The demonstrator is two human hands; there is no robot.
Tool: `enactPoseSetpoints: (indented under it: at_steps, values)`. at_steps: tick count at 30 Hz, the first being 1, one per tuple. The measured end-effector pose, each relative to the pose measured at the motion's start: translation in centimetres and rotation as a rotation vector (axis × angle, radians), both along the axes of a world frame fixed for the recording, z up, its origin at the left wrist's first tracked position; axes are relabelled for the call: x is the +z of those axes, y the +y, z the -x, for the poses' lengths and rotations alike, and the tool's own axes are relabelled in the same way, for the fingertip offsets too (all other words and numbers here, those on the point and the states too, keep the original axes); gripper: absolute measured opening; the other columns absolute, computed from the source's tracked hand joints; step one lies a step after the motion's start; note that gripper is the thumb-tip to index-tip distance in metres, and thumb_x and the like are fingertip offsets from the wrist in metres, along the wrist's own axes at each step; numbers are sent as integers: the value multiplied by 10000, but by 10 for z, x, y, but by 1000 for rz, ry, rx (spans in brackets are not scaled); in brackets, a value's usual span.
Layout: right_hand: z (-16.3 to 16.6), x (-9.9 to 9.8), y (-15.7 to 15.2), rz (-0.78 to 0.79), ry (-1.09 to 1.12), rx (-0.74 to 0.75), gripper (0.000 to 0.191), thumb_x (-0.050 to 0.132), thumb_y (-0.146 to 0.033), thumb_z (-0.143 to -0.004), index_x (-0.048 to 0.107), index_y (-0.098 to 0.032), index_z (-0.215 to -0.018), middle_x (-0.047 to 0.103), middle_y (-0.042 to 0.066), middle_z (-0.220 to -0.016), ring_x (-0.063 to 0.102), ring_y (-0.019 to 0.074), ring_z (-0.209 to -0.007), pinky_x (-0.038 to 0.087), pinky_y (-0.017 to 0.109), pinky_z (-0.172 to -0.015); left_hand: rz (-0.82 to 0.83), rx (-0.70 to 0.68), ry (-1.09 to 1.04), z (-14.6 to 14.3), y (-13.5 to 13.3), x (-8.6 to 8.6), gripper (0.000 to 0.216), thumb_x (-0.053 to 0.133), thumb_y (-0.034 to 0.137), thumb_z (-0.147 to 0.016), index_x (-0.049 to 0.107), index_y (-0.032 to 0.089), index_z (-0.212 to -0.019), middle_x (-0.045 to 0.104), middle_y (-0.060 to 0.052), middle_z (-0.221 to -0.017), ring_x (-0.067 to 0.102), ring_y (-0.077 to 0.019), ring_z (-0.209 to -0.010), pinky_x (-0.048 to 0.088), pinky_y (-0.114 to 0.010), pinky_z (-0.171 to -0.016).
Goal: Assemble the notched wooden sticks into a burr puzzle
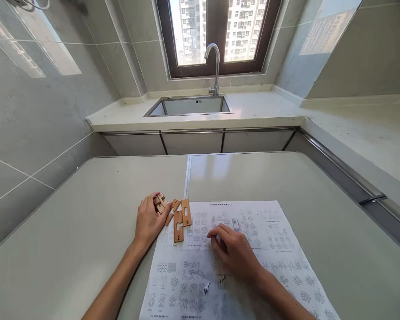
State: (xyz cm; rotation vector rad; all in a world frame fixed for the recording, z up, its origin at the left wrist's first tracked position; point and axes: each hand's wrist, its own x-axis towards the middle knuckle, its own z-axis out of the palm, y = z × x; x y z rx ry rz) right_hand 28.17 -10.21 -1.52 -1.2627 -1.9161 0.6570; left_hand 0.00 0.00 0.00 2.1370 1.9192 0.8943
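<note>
Head view: I look down with both hands over a table [86, 213]; I take its clock from the middle of the view, twelve toward the window [216, 35].
Left grip: my left hand [149, 218] is closed around a wooden block cluster [160, 203], fingers curving over its nine-o'clock side and thumb along its four-o'clock side.
Left pose: back of the hand upward, forearm running in from seven o'clock, wrist nearly straight.
Right grip: my right hand [231, 249] is half open, index finger reaching toward ten o'clock, thumb just under it, the other fingers folded and partly hidden.
Right pose: knuckles up, forearm slanting in from five o'clock; whether the fingertip touches the paper or hovers I cannot tell.
Block cluster: at seven to eight o'clock, above the sheet's upper left corner, pale bars set crosswise.
Flat pieces: a slotted piece [186, 212] lies at three o'clock from the cluster, a notched piece [178, 227] at about half past four, touching or nearly so; two smaller pieces [176, 204] sit nearer my thumb.
Printed sheet: rows of small diagrams on white paper [186, 284], under my right hand, from five to six o'clock.
Beyond: a sink [193, 106] and faucet [216, 66] near twelve.
</note>
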Motion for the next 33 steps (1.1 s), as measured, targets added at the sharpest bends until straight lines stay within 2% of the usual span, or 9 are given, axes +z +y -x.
enactPoseSetpoints:
  at_steps: [7, 12, 16, 19, 23, 27, 30, 33]
  values:
    - [0, 0, 0, 9, 21, 0, 190, 512, -148, -1018, 681, -230, -996, 738, 29, -905, 643, 149, -629, 456, 280, -594, 3, 85, 34, 11, 5, 2, 639, 649, 707, -890, 594, 221, -1302, 733, -120, -1204, 690, -340, -1092, 549, -507, -978]
    - [0, 1, 0, 11, 15, -4, 193, 520, -125, -1010, 679, -233, -991, 742, 21, -915, 629, 141, -614, 451, 279, -594, -38, 161, -76, 12, 4, 10, 685, 737, 709, -821, 618, 235, -1301, 750, -96, -1227, 707, -318, -1141, 566, -476, -1009]
    - [1, 2, 0, 7, 12, 3, 192, 524, -119, -1009, 678, -232, -995, 739, 18, -906, 619, 136, -603, 457, 273, -581, -110, 132, -156, 5, -2, 18, 649, 773, 668, -819, 630, 246, -1290, 755, -76, -1231, 718, -291, -1120, 587, -441, -987]
    - [1, 3, 0, 2, 12, 2, 194, 519, -123, -1010, 678, -231, -991, 739, 19, -899, 612, 134, -584, 462, 272, -571, -147, 72, -130, -3, -9, 22, 583, 779, 630, -834, 639, 260, -1262, 754, -63, -1232, 726, -283, -1075, 597, -445, -961]
    - [1, 3, 0, 0, 18, 0, 192, 509, -148, -1020, 678, -234, -988, 740, 31, -901, 629, 145, -600, 461, 275, -570, -219, -52, -121, -12, -21, 24, 563, 776, 626, -853, 631, 254, -1249, 752, -75, -1208, 738, -280, -1038, 621, -441, -926]
    - [1, 1, 0, 16, 25, -9, 184, 509, -158, -1024, 676, -235, -1018, 741, 22, -886, 632, 148, -603, 472, 274, -587, -305, -348, -80, -28, -37, 27, 579, 818, 554, -865, 578, 275, -1311, 756, -78, -1194, 748, -269, -1052, 640, -413, -889]
    - [0, 1, 0, 114, 136, -19, 172, 511, -246, -1061, 679, -236, -1096, 765, 26, -880, 663, 162, -630, 512, 282, -631, -335, -611, -62, -45, -49, 28, 644, 860, 527, -836, 557, 270, -1342, 776, -101, -1191, 756, -278, -1054, 645, -423, -898]
    - [-2, 5, 2, 281, 356, 73, 262, 469, -385, -1103, 657, -247, -1223, 779, 24, -896, 674, 160, -615, 553, 285, -631, -366, -763, -67, -60, -59, 27, 688, 851, 534, -843, 534, 231, -1373, 794, -128, -1177, 757, -275, -1056, 648, -411, -876]
